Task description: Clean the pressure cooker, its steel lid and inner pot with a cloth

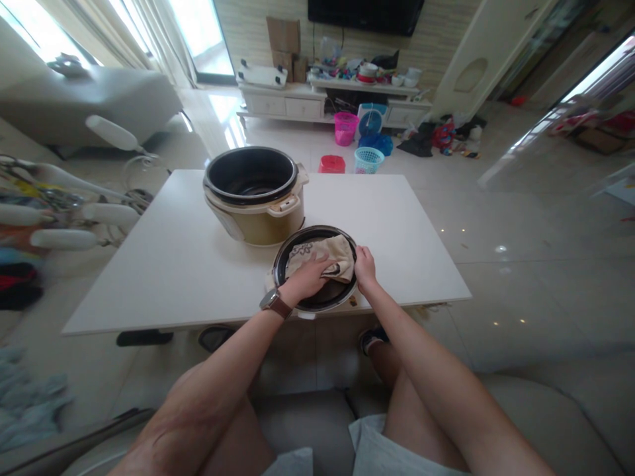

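Note:
An electric pressure cooker lid (325, 303) lies underside up near the front edge of the table. My right hand (366, 268) is closed around its right rim. Inside the lid, my left hand (308, 276), with a watch on the wrist, presses on a folded beige cloth (342, 251) with dark markings. The left fingers rest over the cloth and grip it; part of the cloth is hidden beneath them. Behind and left of the lid stands the lidless pressure cooker (265, 223), gold and cream, with its dark inner pot (251, 173) inside.
The cooker and lid are on a white table (173, 264). Beyond it, a pink basket (346, 128), a light blue basket (368, 158) and a red stool (331, 164) stand on the floor. A white-armed lamp (69, 239) is at the left. A cluttered TV cabinet (282, 104) lines the wall.

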### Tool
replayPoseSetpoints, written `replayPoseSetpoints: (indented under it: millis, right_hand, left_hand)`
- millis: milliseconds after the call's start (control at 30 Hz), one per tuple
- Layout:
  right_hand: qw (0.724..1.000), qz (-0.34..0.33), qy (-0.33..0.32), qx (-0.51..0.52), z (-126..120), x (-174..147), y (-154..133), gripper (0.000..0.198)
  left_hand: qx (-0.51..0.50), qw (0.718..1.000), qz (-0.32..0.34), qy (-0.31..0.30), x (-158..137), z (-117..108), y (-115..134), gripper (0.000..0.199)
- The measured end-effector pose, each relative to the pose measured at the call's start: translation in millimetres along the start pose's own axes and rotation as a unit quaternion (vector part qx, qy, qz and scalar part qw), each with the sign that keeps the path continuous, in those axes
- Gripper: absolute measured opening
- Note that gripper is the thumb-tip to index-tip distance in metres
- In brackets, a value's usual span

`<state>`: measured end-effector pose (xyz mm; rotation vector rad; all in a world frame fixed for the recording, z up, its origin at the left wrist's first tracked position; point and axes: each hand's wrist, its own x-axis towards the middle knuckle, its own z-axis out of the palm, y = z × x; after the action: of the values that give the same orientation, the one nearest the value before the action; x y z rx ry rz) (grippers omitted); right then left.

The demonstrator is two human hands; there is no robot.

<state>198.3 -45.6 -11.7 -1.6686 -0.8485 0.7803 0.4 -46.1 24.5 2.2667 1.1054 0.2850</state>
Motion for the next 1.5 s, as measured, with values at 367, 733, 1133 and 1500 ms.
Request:
replayPoseSetpoints:
  millis: [367,733,1133,1500]
  right_hand:
    - [1.000,-0.004,-0.007,0.003,-0.4,0.9,2.1,0.037]
    - [1.000,0.000,-0.003,0.002,0.1,1.7,3.0,0.039]
    - [1.000,-0.001,-0.006,0.005,-0.3,-0.1,0.0,0.041]
    - [1.000,-0.006,-0.005,0.000,-0.3,0.5,0.8,0.044]
  left_hand:
    - [0.000,1.000,0.006,-0.002,0.5,2.1,-1.8,0.063]
    - [-0.011,1.000,0.007,-0.001,0.8,1.9,-0.9,0.061]
    - [0.000,1.000,0.003,-0.002,0.8,2.0,-1.0,0.061]
    - [0.012,1.000,-0.006,-0.004,0.5,3.0,-0.3,0.064]
